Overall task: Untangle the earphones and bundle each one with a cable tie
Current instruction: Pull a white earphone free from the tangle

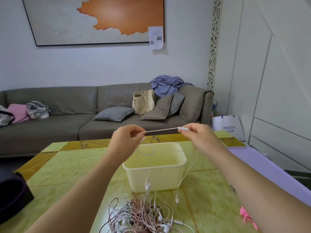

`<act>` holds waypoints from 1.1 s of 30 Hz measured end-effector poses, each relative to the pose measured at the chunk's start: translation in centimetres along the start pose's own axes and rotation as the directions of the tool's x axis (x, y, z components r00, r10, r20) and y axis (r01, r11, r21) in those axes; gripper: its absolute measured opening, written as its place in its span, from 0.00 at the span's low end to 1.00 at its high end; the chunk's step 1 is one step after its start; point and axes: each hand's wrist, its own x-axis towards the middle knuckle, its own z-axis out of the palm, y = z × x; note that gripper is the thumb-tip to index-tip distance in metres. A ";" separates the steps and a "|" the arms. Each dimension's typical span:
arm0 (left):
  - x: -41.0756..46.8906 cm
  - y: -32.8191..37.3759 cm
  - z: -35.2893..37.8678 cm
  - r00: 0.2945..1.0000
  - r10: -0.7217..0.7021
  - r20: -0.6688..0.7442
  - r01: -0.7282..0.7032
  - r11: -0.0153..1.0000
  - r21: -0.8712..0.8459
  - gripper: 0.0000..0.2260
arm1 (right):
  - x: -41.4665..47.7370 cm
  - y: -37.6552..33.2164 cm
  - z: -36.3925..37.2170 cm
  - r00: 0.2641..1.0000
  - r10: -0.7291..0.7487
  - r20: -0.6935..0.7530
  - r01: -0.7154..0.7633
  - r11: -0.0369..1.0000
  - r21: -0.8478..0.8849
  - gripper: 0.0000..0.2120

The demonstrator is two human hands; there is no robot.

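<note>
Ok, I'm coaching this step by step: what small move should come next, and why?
Probably bring the right hand toward the left hand to fold a first loop: they pinch one cable taut, and its two earbuds seem to hang clear above the tangled pile.

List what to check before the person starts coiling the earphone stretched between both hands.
1. Grip at both ends: left hand and right hand each pinch the earphone cable. Ok.
2. Held span straight, with no knot showing. Ok.
3. Dangling earbuds free of the tangled pile: they hang just above it and the strands overlap in view. Cannot tell.
4. Pink cable ties at hand: on the table beside the right forearm. Ok.
5. Bin open at the top, below the hands. Ok.
</note>
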 end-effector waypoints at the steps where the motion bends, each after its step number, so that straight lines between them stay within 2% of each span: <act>1: 0.1 -0.6 0.0 0.996 -0.062 -0.068 0.056 0.995 -0.084 0.04 | 0.0 0.2 -0.2 0.994 -0.040 -0.098 0.036 0.998 -0.044 0.06; 3: 0.2 -1.2 0.0 0.963 -0.254 -0.093 0.202 0.904 -0.377 0.06 | 0.0 0.6 -0.4 0.975 -0.067 -0.214 0.057 0.997 -0.057 0.06; 5: 0.1 -1.5 0.0 0.926 -0.378 0.011 0.319 0.764 -0.561 0.08 | 0.1 1.0 -0.2 0.970 -0.024 -0.242 0.018 1.000 -0.024 0.10; 7: 0.0 -1.5 0.2 0.895 -0.428 0.126 0.414 0.691 -0.593 0.12 | 0.0 1.1 0.1 0.969 0.060 -0.239 -0.054 0.998 0.030 0.15; 8: 0.0 -1.6 0.3 0.875 -0.445 0.190 0.466 0.670 -0.579 0.16 | 0.0 1.1 0.1 0.966 0.126 -0.227 -0.102 0.988 0.115 0.18; 10: -0.1 -1.8 0.5 0.838 -0.462 0.290 0.543 0.655 -0.525 0.21 | 0.1 1.1 -0.2 0.946 0.297 -0.132 -0.221 0.885 0.410 0.25; 12: -0.2 -2.3 0.6 0.852 -0.451 0.266 0.522 0.690 -0.502 0.18 | -0.1 1.2 -0.7 0.914 0.403 -0.038 -0.303 0.743 0.596 0.28; 13: -0.1 -2.6 0.6 0.877 -0.437 0.200 0.475 0.725 -0.500 0.15 | -0.2 1.2 -0.9 0.904 0.425 -0.040 -0.319 0.735 0.599 0.28; 14: -0.1 -3.0 0.6 0.898 -0.422 0.124 0.425 0.760 -0.492 0.13 | -0.2 1.2 -1.0 0.901 0.424 -0.088 -0.311 0.775 0.551 0.26; 16: -0.1 -3.7 0.5 0.906 -0.422 -0.019 0.361 0.796 -0.485 0.10 | -0.4 1.1 -1.2 0.903 0.329 -0.277 -0.227 0.911 0.343 0.23; 18: 0.0 -4.5 0.3 0.872 -0.481 -0.090 0.372 0.771 -0.517 0.09 | -0.5 1.2 -1.3 0.880 0.110 -0.462 -0.098 0.994 0.049 0.19; 20: 0.3 -5.2 0.2 0.820 -0.570 -0.043 0.414 0.644 -0.644 0.09 | -0.6 2.1 -1.4 0.856 -0.134 -0.499 -0.041 0.946 -0.323 0.15; 22: 0.5 -5.2 0.2 0.789 -0.612 0.052 0.404 0.453 -0.795 0.09 | -0.7 3.7 -1.2 0.872 -0.239 -0.427 -0.067 0.805 -0.589 0.13; 23: 0.5 -5.1 0.2 0.780 -0.619 0.091 0.394 0.374 -0.840 0.09 | -0.8 4.4 -1.0 0.891 -0.243 -0.382 -0.077 0.750 -0.657 0.13; 25: 0.6 -4.9 0.5 0.768 -0.621 0.156 0.383 0.251 -0.889 0.11 | -0.8 5.5 -0.7 0.915 -0.204 -0.349 -0.088 0.741 -0.665 0.14; 27: 0.5 -4.6 0.4 0.756 -0.613 0.228 0.392 0.146 -0.908 0.13 | -0.6 5.2 -0.4 0.932 -0.079 -0.353 -0.111 0.867 -0.486 0.16; 28: 0.5 -4.5 0.4 0.756 -0.600 0.260 0.414 0.132 -0.901 0.15 | -0.2 4.8 -0.4 0.933 0.052 -0.356 -0.151 0.955 -0.254 0.17; 29: 0.4 -4.3 0.5 0.765 -0.580 0.280 0.450 0.171 -0.876 0.17 | 0.1 4.2 -0.5 0.921 0.237 -0.308 -0.223 0.972 0.080 0.18; 30: 0.3 -4.3 0.6 0.781 -0.555 0.288 0.492 0.260 -0.831 0.19 | 0.3 3.5 -0.6 0.898 0.405 -0.171 -0.303 0.852 0.427 0.20; 31: 0.2 -4.0 0.9 0.798 -0.522 0.302 0.528 0.363 -0.768 0.21 | 0.3 2.9 -0.7 0.872 0.489 0.001 -0.371 0.661 0.652 0.22; 32: 0.1 -3.9 1.2 0.813 -0.487 0.320 0.552 0.468 -0.690 0.22 | 0.3 2.5 -0.7 0.857 0.498 0.135 -0.420 0.521 0.743 0.26; 33: 0.0 -3.7 1.6 0.825 -0.457 0.333 0.558 0.566 -0.606 0.21 | 0.4 2.3 -0.7 0.860 0.467 0.206 -0.449 0.500 0.741 0.28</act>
